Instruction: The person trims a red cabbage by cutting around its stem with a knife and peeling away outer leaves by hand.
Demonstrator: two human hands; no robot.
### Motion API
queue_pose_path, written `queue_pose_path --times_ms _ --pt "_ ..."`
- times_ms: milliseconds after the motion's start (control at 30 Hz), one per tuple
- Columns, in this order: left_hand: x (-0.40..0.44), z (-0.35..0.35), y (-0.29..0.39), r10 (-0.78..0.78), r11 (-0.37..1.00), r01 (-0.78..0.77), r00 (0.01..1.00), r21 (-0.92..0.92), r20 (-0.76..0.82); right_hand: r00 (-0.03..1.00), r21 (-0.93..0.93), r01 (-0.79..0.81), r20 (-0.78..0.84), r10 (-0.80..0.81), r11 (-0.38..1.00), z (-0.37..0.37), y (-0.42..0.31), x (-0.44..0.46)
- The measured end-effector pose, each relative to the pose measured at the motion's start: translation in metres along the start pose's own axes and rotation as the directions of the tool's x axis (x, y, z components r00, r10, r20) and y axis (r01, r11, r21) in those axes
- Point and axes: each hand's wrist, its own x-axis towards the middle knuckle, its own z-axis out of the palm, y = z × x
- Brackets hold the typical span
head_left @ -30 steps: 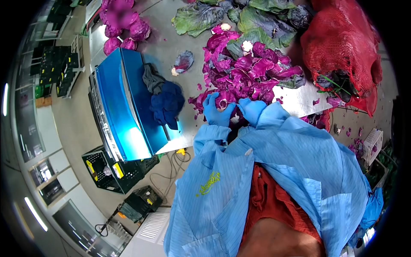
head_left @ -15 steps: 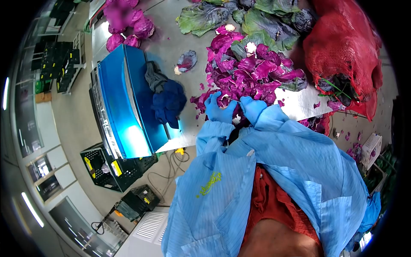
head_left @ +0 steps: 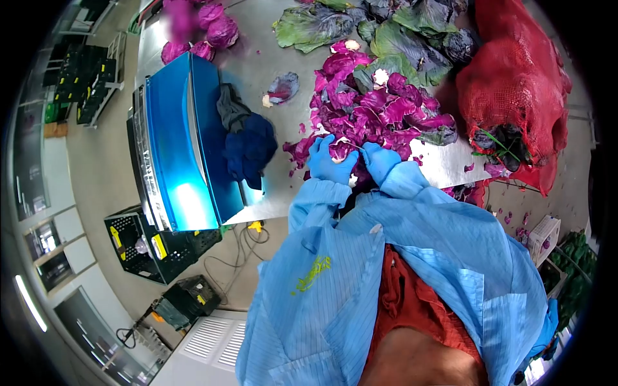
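Observation:
My left hand (head_left: 330,161), in a blue glove, is closed around a purple cabbage (head_left: 340,150) whose pale cut part shows between the fingers. Close to its right, my gloved right hand (head_left: 381,160) grips a small knife (head_left: 353,145); only a thin strip of its blade shows, pointing left toward the cabbage, and the handle is hidden in the fist. Both hands are at the near edge of a metal table (head_left: 270,55). Just beyond them lies a heap of loose purple cabbage leaves (head_left: 380,106) with pale stem pieces.
Large green outer leaves (head_left: 315,29) lie at the back. To the right stands a red mesh sack (head_left: 512,83). A blue box (head_left: 196,138) with dark cloths (head_left: 248,148) beside it is on the left, and whole purple cabbages (head_left: 219,31) sit behind it. A black crate (head_left: 138,248) is below.
The view has shifted slightly, so surroundings on the left appear further left. Both hands stay at the cabbage with almost the same grip.

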Motion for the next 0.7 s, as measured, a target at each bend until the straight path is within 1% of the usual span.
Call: queue_pose_path --times_ms 33,133,167,200,267,300,333,367,400,467,533,600,667,700 --pt "0.000 0.000 0.001 0.010 1.000 -0.010 1.000 0.022 -0.003 1.000 -0.002 -0.007 0.012 0.007 1.000 0.001 0.001 0.002" --pt "0.001 -0.005 0.008 0.016 0.999 -0.016 1.000 0.040 -0.013 0.998 0.002 -0.058 -0.025 0.058 0.998 -0.008 -0.005 0.002" --pt "-0.006 -0.010 0.012 0.031 0.998 -0.031 0.999 0.047 -0.009 0.941 -0.004 0.137 -0.311 -0.131 0.991 0.003 0.022 0.012" --pt "-0.007 -0.008 0.008 0.061 0.998 -0.061 0.998 -0.007 -0.024 0.938 0.017 0.077 -0.341 -0.066 0.997 -0.013 0.053 0.033" --pt "-0.010 -0.008 -0.006 0.125 0.988 -0.128 0.991 -0.091 -0.038 0.947 0.127 -0.169 -0.253 0.196 0.977 -0.084 0.016 0.032" --pt "-0.009 -0.015 0.002 0.094 0.994 -0.094 0.996 -0.059 -0.007 0.980 0.203 -0.028 -0.188 0.067 0.979 -0.074 0.011 0.024" --pt "-0.012 -0.014 -0.001 0.106 0.993 -0.106 0.994 -0.046 0.003 0.985 0.268 0.119 -0.155 -0.079 0.956 -0.069 0.013 0.025" --pt "-0.010 -0.006 -0.003 0.126 0.991 -0.126 0.992 -0.050 -0.002 0.933 0.162 0.269 -0.289 -0.215 0.949 -0.037 0.027 0.032" --pt "-0.008 -0.002 -0.007 0.133 0.990 -0.133 0.991 -0.041 -0.005 0.953 0.486 0.269 -0.257 -0.158 0.832 -0.031 0.012 0.026" --pt "-0.006 -0.009 -0.012 0.188 0.978 -0.187 0.982 -0.093 0.005 0.971 0.320 0.177 -0.211 -0.112 0.931 -0.029 -0.019 0.020" --pt "-0.006 -0.010 -0.022 0.238 0.964 -0.232 0.971 -0.130 0.028 0.959 0.303 0.249 -0.209 -0.191 0.920 -0.028 -0.025 0.026" --pt "-0.008 -0.008 -0.032 0.326 0.934 -0.319 0.945 -0.161 0.019 0.935 0.265 0.340 -0.201 -0.293 0.902 -0.028 -0.016 0.036" --pt "-0.009 -0.012 -0.038 0.384 0.910 -0.373 0.923 -0.182 0.025 0.889 0.216 0.454 -0.179 -0.422 0.864 -0.024 0.000 0.048" --pt "-0.011 -0.016 -0.039 0.398 0.903 -0.385 0.917 -0.191 0.038 0.910 0.294 0.411 -0.066 -0.410 0.863 -0.029 0.004 0.055"
